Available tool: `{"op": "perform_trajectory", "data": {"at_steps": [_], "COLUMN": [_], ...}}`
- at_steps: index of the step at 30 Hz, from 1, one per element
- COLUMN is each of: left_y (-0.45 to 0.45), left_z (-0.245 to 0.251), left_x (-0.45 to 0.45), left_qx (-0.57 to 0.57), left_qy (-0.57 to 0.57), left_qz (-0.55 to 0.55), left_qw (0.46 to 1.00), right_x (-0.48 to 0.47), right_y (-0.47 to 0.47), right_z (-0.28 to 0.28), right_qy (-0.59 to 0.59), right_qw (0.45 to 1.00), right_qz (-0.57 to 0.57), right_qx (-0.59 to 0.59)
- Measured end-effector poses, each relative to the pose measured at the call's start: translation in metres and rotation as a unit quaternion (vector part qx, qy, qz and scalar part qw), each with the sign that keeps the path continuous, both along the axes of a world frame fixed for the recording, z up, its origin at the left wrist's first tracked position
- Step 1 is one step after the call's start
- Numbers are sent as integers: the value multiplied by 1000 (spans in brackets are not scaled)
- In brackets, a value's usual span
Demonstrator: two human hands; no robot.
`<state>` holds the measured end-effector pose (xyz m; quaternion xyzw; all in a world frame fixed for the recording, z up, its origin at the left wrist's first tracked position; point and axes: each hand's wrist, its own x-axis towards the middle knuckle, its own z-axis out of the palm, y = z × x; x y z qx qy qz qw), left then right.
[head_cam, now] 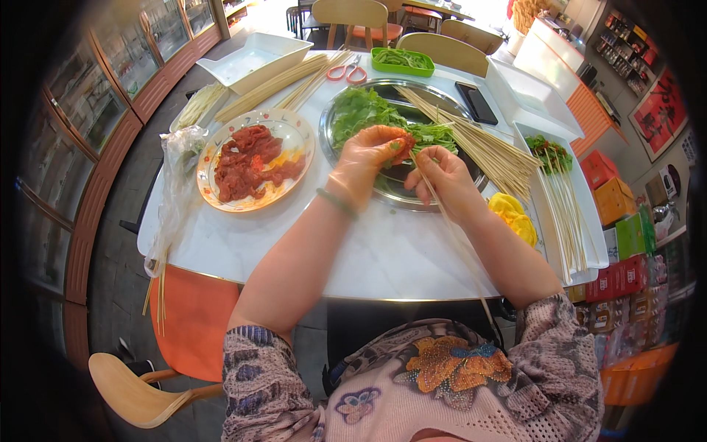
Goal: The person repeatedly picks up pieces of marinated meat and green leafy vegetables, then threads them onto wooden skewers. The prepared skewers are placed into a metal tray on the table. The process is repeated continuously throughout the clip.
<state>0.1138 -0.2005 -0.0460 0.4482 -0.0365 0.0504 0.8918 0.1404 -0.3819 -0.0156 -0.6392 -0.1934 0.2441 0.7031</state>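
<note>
My left hand (367, 157), in a clear plastic glove, pinches a piece of red marinated meat (405, 148) with a bit of green leaf. My bare right hand (444, 179) grips a bamboo skewer (454, 224), its upper end at the meat; the shaft runs down past the table edge. Both hands are over a round steel tray (326, 124) holding cilantro (364, 113) and a bundle of bamboo skewers (486, 152). Left of my left hand, a patterned plate (298, 124) carries sliced red meat (243, 160). Whether the skewer pierces the meat is hidden by my fingers.
A white tray (594, 243) at right holds finished-looking skewers (558, 182). Nearby lie a yellow cloth (512, 216) and a phone (476, 103). Scissors (348, 72), a green tray (428, 70) of green vegetables and another white tray (259, 55) stand behind. A plastic bag (179, 193) is at left.
</note>
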Motion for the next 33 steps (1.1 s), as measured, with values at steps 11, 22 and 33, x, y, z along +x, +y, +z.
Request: {"op": "perform_trajectory", "data": {"at_steps": [11, 22, 33], "left_y": [-2, 11, 18], "left_z": [-1, 7, 0], "left_x": [-1, -1, 3], "left_qx": [-17, 84, 57], "left_qy": [37, 57, 71], "left_qz": [-29, -52, -51], "left_qw": [999, 994, 995], "right_x": [-3, -1, 7], "right_y": [-11, -8, -6], "right_z": [-8, -18, -27], "right_qy": [-48, 67, 215], "right_qw": [998, 996, 959], "right_qz": [17, 54, 125], "right_qx": [-36, 27, 134]}}
